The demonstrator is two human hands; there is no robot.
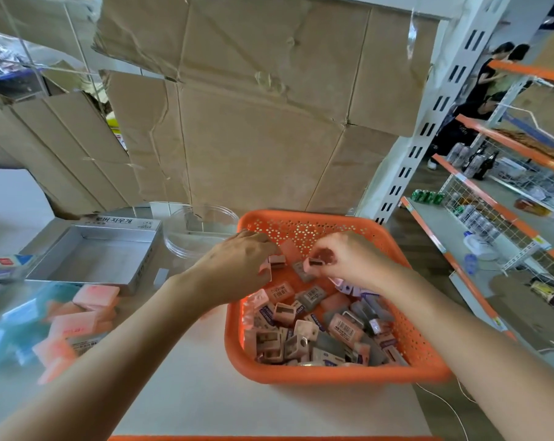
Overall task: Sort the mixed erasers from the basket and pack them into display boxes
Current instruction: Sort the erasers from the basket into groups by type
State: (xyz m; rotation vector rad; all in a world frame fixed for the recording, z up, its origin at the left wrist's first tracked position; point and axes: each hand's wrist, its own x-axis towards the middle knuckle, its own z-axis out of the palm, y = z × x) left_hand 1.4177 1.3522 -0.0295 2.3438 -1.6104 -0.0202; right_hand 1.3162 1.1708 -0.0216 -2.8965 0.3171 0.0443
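Note:
An orange perforated basket (409,354) sits on the table, holding several mixed pink and grey erasers (310,329). My left hand (237,265) reaches over the basket's far left part and grips pink erasers (276,261). My right hand (348,259) hovers over the basket's far side and pinches one pink eraser (315,264). An open silver display box (94,253) with Korean lettering stands left of the basket, its inside bare. Pink erasers (88,310) lie in a blurred clear container at the left edge.
A round clear plastic tub (199,230) stands behind the basket's left corner. Cardboard sheets (253,122) wall off the back. White and orange shelving (492,218) with goods runs along the right, and people stand far behind it. A thin white cable (444,405) trails at the lower right.

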